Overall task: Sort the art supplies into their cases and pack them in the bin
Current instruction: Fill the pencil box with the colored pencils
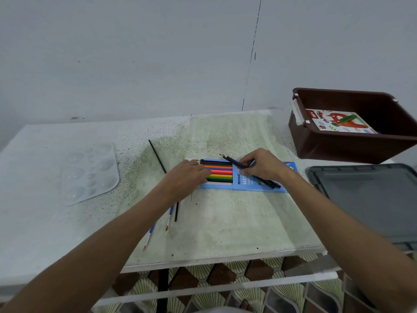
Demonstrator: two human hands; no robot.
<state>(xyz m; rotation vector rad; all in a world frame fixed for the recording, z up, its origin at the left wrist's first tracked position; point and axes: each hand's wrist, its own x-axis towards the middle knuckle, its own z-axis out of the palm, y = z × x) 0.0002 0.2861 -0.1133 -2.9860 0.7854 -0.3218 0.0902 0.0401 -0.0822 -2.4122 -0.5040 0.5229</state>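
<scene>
A blue coloured-pencil case (pixel 244 182) lies open on the table's middle, with several coloured pencils (pixel 220 171) lined up in its tray. My left hand (pixel 187 177) rests on the left end of the tray, fingers pressing on the pencils. My right hand (pixel 259 164) is above the case's sleeve and grips two dark pencils (pixel 234 162), points aimed far left. A brown bin (pixel 338 145) stands at the back right with an oil pastels box (pixel 338 122) inside.
A clear paint palette (pixel 90 172) lies at the left. A black brush (pixel 158 158) lies behind my left hand; two blue-handled brushes (pixel 169 219) and a dark pencil (pixel 176 211) lie under my left forearm. A grey lid (pixel 372 204) sits at the right.
</scene>
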